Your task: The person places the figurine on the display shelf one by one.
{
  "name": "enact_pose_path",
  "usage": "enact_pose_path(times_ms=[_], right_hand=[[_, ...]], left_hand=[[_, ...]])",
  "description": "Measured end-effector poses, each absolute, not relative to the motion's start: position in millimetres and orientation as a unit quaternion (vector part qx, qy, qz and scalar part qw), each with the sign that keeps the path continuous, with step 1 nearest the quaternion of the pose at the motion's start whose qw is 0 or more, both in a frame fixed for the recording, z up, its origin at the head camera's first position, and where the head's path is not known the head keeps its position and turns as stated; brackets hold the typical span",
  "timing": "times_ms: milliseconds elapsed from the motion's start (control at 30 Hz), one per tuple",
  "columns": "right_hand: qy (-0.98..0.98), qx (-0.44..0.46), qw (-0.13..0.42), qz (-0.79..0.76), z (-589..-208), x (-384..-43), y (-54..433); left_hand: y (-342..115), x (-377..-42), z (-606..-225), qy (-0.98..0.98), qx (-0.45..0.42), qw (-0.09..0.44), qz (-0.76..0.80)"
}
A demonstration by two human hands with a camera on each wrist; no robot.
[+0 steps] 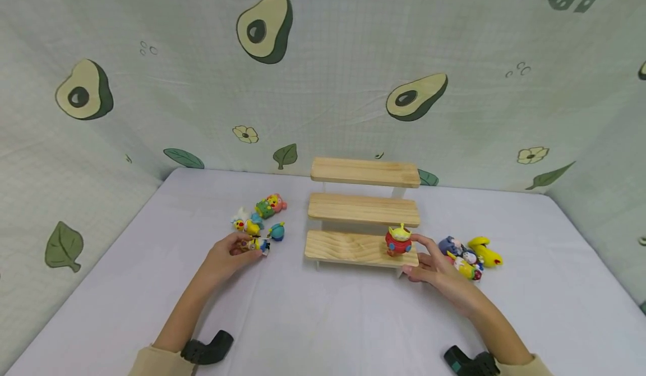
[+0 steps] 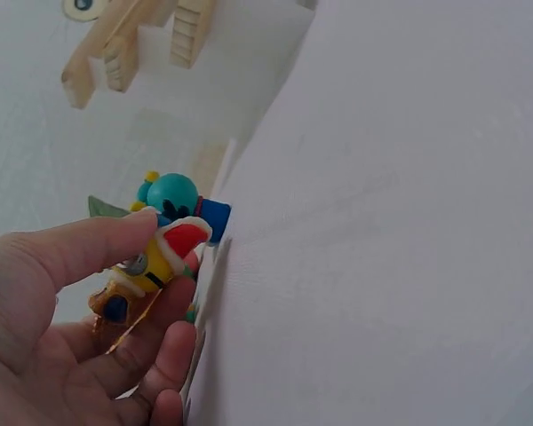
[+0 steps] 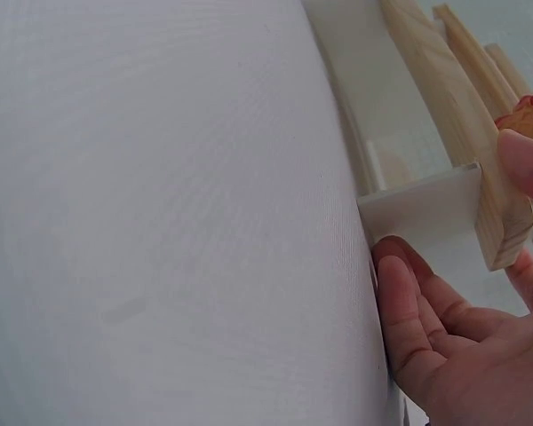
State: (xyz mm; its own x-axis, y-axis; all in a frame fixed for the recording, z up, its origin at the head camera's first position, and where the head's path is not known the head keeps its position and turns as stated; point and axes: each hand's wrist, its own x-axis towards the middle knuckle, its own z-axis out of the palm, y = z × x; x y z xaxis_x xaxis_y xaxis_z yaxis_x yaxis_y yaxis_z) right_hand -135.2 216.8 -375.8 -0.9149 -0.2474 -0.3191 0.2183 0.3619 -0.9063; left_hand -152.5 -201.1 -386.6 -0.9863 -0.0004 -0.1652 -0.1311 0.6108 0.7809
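Note:
My left hand point(image 1: 229, 255) pinches a small yellow-and-blue toy figure point(image 1: 258, 245) between thumb and fingers, low over the table. The left wrist view shows red and white trim on this toy figure point(image 2: 151, 266), which lies tilted. A round teal figure point(image 2: 173, 193) is just beyond it. My right hand point(image 1: 441, 275) is at the right end of the lowest wooden shelf point(image 1: 348, 247), thumb by the front edge, index finger stretched toward a three-eyed alien figure point(image 1: 398, 241) in red, upright there. Its other fingers bend under the shelf end point(image 3: 506, 222), beside the white support.
Several toy figures point(image 1: 264, 208) lie beyond my left hand. Another cluster, with a yellow figure point(image 1: 485, 251) and a dark blue one point(image 1: 449, 246), lies right of my right hand. Two higher shelves, a middle one point(image 1: 363, 209) and a top one point(image 1: 365, 171), rise behind the lowest.

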Motion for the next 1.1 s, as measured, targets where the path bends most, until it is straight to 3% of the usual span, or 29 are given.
enact_pose_path(times_ms=[600,1100], right_hand=[[0.800,-0.010,0.204,-0.564,-374,-135,217],[0.799,-0.005,0.204,-0.565,-376,-134,217]], left_hand=[[-189,-148,-373,0.864,-0.044,0.051,0.499],[-155,-137,-356,0.842,0.013,0.011,0.539]])
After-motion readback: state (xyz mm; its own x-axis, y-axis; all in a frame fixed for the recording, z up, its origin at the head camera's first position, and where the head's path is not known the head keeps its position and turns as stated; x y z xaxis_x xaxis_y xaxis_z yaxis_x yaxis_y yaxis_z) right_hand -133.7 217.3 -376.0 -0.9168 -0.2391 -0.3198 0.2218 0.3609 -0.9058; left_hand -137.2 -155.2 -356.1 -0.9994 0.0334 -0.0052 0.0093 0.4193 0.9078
